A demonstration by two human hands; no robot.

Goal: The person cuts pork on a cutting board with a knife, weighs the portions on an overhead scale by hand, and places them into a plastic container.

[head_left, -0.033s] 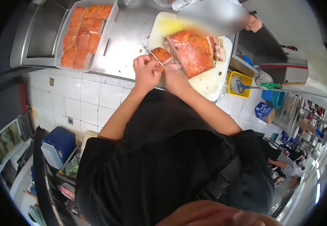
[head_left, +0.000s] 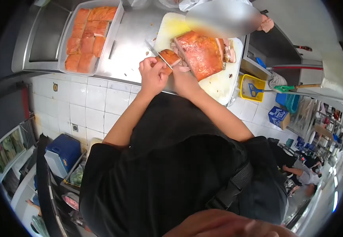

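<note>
My right hand (head_left: 185, 81) is closed round the handle of a knife (head_left: 158, 55), whose blade points away and to the left. The blade lies across a small piece of roast pork (head_left: 169, 56) with browned skin, at the near left of the white cutting board (head_left: 216, 87). With curled fingers my left hand (head_left: 153, 74) grips the near side of that piece, beside the blade. A large slab of roast pork (head_left: 201, 53) rests on the board to the right of my hands, with cut slices (head_left: 230, 51) at its right side.
A clear plastic tub (head_left: 111, 39) of pork pieces stands on the steel counter (head_left: 134, 31) at left. Behind the slab is a blurred oval patch. A yellow bucket (head_left: 263, 83) and a blue box (head_left: 278, 117) are on the floor at right. Another person (head_left: 303, 173) is farther off.
The knife blade has tilted slightly, so more of its flat face shows. My hands and the pork stay almost where they were.
</note>
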